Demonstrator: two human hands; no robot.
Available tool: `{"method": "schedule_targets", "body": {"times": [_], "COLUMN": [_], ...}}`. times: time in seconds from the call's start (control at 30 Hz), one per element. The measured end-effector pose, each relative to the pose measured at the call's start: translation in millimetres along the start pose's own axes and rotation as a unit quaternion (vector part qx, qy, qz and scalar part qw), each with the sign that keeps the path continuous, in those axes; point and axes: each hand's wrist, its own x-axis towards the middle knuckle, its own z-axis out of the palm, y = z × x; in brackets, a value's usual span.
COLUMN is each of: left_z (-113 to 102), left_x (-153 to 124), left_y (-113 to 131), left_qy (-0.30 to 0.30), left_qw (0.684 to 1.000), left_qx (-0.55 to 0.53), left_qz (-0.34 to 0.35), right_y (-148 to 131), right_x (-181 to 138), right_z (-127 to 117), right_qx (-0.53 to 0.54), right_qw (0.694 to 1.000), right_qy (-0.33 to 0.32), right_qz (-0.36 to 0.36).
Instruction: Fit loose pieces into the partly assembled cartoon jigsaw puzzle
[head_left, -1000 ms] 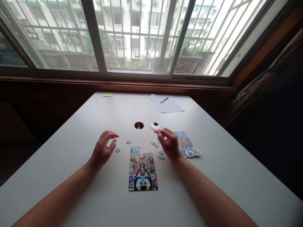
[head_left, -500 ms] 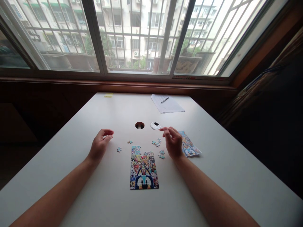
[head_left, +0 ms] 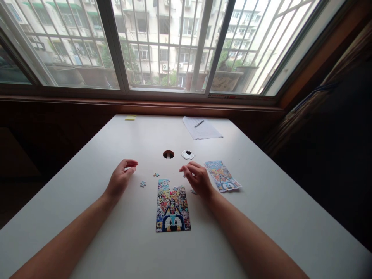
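A partly built, colourful jigsaw puzzle (head_left: 173, 209) lies flat on the white table (head_left: 95, 162) in front of me. My right hand (head_left: 198, 179) hovers just right of its top edge, fingers bent and pressed together pointing left. What they hold, if anything, is hidden. It covers some loose pieces; one piece (head_left: 193, 191) shows at its heel. My left hand (head_left: 120, 180) rests on its side left of the puzzle, loosely curled with nothing in it. Two loose pieces (head_left: 142, 183) (head_left: 156, 174) lie between that hand and the puzzle.
A printed reference picture (head_left: 222, 176) lies right of my right hand. Behind the puzzle are a round cable hole (head_left: 168, 154) and its white cap (head_left: 187, 155). Farther back lie a paper sheet (head_left: 202, 128) with a pen (head_left: 199, 123) and a yellow note (head_left: 130, 117). A barred window is beyond.
My right hand has moved left from beside the reference picture to over the loose pieces near the puzzle's top. My left hand drew back slightly and curled.
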Motion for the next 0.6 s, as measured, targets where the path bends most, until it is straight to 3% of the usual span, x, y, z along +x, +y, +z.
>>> {"method": "schedule_targets", "body": {"times": [0.6], "left_z": [0.5], "left_x": [-1.4], "left_y": [3.6], "left_qy": [-0.015], "left_qw": [1.0], "left_qx": [-0.005], "left_qz": [-0.012], "right_y": [4.8], "right_x": [1.0], "right_z": [-0.7], "right_qx": [0.012], "right_qw": [0.998], "right_qy": [0.023], "right_qz": [0.052]}}
